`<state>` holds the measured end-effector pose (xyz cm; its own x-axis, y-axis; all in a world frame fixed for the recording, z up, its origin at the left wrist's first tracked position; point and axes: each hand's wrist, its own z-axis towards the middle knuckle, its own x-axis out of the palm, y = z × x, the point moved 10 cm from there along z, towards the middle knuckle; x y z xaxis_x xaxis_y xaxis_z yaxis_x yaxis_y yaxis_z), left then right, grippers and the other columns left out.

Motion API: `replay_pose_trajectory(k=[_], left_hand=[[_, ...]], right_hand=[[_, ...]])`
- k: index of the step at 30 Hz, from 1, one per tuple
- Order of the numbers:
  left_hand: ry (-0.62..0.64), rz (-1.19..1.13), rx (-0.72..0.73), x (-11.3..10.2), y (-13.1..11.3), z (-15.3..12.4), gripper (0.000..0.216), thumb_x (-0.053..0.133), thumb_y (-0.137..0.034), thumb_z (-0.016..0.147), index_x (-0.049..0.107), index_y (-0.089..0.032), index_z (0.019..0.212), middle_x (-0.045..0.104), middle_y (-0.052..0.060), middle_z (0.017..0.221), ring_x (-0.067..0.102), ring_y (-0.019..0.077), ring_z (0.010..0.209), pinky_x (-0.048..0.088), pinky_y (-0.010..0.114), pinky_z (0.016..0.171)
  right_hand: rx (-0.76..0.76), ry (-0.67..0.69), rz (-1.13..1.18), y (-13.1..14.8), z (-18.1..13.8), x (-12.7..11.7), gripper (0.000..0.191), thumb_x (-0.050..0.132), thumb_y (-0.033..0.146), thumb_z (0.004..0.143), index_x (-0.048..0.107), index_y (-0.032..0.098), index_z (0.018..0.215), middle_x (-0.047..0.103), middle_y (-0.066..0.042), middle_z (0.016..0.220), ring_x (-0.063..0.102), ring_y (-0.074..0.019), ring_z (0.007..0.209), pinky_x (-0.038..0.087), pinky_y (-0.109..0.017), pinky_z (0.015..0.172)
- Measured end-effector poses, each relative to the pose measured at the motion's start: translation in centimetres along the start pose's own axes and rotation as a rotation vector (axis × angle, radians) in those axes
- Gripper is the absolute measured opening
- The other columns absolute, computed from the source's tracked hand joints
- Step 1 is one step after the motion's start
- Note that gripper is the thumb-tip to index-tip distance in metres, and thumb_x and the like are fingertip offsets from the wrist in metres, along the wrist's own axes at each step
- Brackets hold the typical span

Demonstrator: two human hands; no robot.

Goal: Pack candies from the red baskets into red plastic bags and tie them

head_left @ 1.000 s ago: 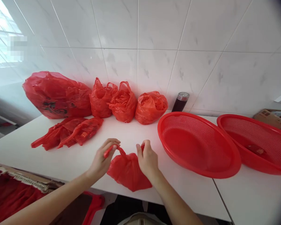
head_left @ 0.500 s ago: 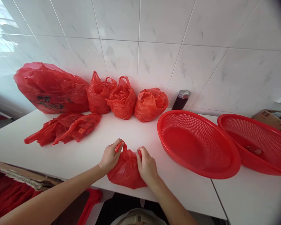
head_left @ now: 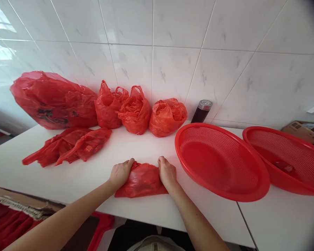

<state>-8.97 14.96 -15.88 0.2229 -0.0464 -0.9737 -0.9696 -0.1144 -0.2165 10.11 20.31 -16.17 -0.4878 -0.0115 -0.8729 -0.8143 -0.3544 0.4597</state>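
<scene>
A red plastic bag point(head_left: 146, 181) lies at the near side of the white table, filled with something that cannot be made out through the plastic. My left hand point(head_left: 121, 172) is closed on the bag's upper left side. On the opposite side my right hand point(head_left: 168, 172) grips the bag's upper right edge, thumb uppermost. Between the two fists the plastic is drawn fairly smooth over its contents. The handles are mostly hidden in my fingers.
Along the tiled wall stand a large red bag point(head_left: 54, 101), several smaller filled red bags point(head_left: 136, 113) and a dark flask point(head_left: 201, 111). Flattened red bags point(head_left: 70, 144) lie at left. Two red baskets point(head_left: 219, 160) point(head_left: 288, 153) are at right. A carton point(head_left: 18, 209) sits below left.
Both hands have pulled the bag's top outward and away from me. The bag looks flatter and wider, and its standing handle loop no longer shows. The view has shifted slightly.
</scene>
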Motion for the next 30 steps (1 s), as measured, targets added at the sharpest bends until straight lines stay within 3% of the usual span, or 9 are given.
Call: replay_pose_trajectory(k=[6,11,14,17,20,22,24,27,30], left_hand=[[0.030,0.097,-0.010,-0.2,1.1,-0.9,0.023,0.035,-0.021,0.090,0.057,-0.023,0.095,0.068,0.009,0.097,0.064,0.0263,0.088,0.040,0.033,0.067],[0.051,0.086,-0.134,-2.6,6.8,-4.0,0.033,0.029,-0.032,0.093,0.059,-0.022,0.102,0.069,0.010,0.094,0.065,0.0284,0.084,0.043,0.036,0.066],[0.162,-0.161,-0.163,-2.8,8.7,-5.3,0.038,0.030,-0.045,0.093,0.061,-0.023,0.093,0.070,0.005,0.088,0.066,0.0244,0.081,0.047,0.034,0.071],[0.010,-0.293,-0.158,-5.2,7.6,-4.6,0.035,0.040,-0.046,0.088,0.060,-0.022,0.104,0.068,0.007,0.105,0.064,0.0241,0.088,0.048,0.036,0.078],[-0.211,-0.252,0.028,-7.8,2.2,-3.2,0.041,0.042,-0.043,0.089,0.055,-0.021,0.120,0.059,0.010,0.128,0.057,0.0261,0.111,0.043,0.040,0.094],[-0.107,-0.255,0.183,-6.6,-2.1,-2.4,0.039,0.049,-0.044,0.087,0.060,-0.024,0.118,0.062,0.008,0.124,0.056,0.0266,0.114,0.041,0.039,0.097],[0.015,-0.263,0.229,-4.9,-4.3,-1.8,0.031,0.054,-0.040,0.084,0.065,-0.027,0.110,0.069,0.006,0.111,0.062,0.0263,0.102,0.045,0.037,0.089],[0.005,-0.273,0.155,-4.7,-2.6,-0.5,0.022,0.051,-0.032,0.084,0.068,-0.027,0.097,0.073,0.003,0.095,0.067,0.0237,0.086,0.048,0.033,0.075],[-0.096,-0.279,0.025,-6.8,3.2,1.4,0.025,0.046,-0.034,0.087,0.065,-0.022,0.098,0.073,0.005,0.097,0.067,0.0226,0.090,0.049,0.031,0.077]], right_hand=[[0.048,-0.070,0.033,-0.8,-0.3,-0.8,0.030,0.030,0.009,0.091,0.056,0.018,0.104,0.068,-0.007,0.084,0.059,-0.0187,0.068,0.031,-0.027,0.057],[0.122,-0.180,0.179,-2.2,0.1,-1.6,0.030,0.031,0.011,0.090,0.055,0.017,0.108,0.070,-0.009,0.087,0.064,-0.0206,0.074,0.039,-0.028,0.061],[0.116,-0.221,0.292,-2.6,0.3,-1.8,0.028,0.030,0.018,0.093,0.055,0.018,0.104,0.069,-0.011,0.097,0.065,-0.0216,0.082,0.043,-0.029,0.066],[0.099,-0.248,0.399,-2.8,0.3,-2.1,0.031,0.025,0.028,0.097,0.055,0.019,0.102,0.068,-0.010,0.096,0.064,-0.0213,0.083,0.046,-0.030,0.068],[0.086,-0.275,0.498,-2.8,0.1,-2.6,0.038,0.021,0.039,0.099,0.054,0.020,0.103,0.066,-0.008,0.091,0.063,-0.0196,0.077,0.047,-0.030,0.067],[0.078,-0.291,0.545,-2.9,0.0,-2.8,0.042,0.019,0.043,0.099,0.053,0.019,0.106,0.064,-0.006,0.084,0.060,-0.0181,0.068,0.047,-0.030,0.063],[0.080,-0.306,0.604,-3.0,-0.1,-3.0,0.044,0.020,0.047,0.099,0.052,0.019,0.111,0.060,-0.004,0.078,0.056,-0.0167,0.059,0.047,-0.029,0.058],[0.115,-0.288,0.748,-3.5,-0.1,-2.5,0.042,0.027,0.051,0.097,0.049,0.019,0.112,0.056,-0.002,0.076,0.051,-0.0151,0.053,0.046,-0.029,0.053],[0.116,-0.246,0.739,-3.4,-0.1,-2.1,0.037,0.037,0.051,0.093,0.050,0.019,0.107,0.057,-0.003,0.081,0.054,-0.0158,0.058,0.044,-0.028,0.052]])
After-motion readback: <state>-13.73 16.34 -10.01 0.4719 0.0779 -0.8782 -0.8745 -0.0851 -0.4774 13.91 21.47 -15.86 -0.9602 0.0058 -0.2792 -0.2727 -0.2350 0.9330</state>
